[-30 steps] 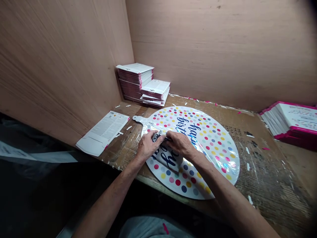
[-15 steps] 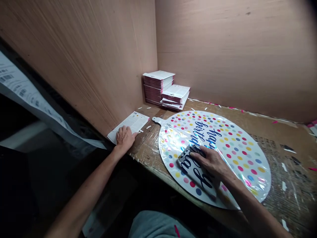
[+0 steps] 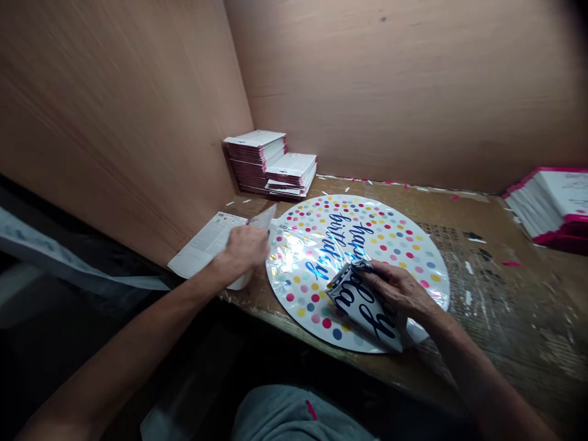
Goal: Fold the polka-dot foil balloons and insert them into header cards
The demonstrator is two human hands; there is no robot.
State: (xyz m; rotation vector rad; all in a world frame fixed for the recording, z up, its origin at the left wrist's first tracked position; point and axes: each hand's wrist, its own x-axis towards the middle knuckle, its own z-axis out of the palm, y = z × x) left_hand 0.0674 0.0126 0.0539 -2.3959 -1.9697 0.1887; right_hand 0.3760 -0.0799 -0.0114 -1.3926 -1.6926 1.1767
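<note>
Two stacks of pink-edged cards (image 3: 269, 164) sit in the far left corner of the tabletop (image 3: 500, 306), with a third pile (image 3: 546, 208) at its right edge. Mid-tabletop lies a polka-dot foil balloon (image 3: 367, 245), its near end folded over (the fold looks part-made). The right hand (image 3: 395, 291) pinches that fold (image 3: 362, 306) in a narrow grip between thumb and fingers; the left hand (image 3: 245, 251) is closed on a printed card (image 3: 206, 242) just beside the balloon's left edge.
</note>
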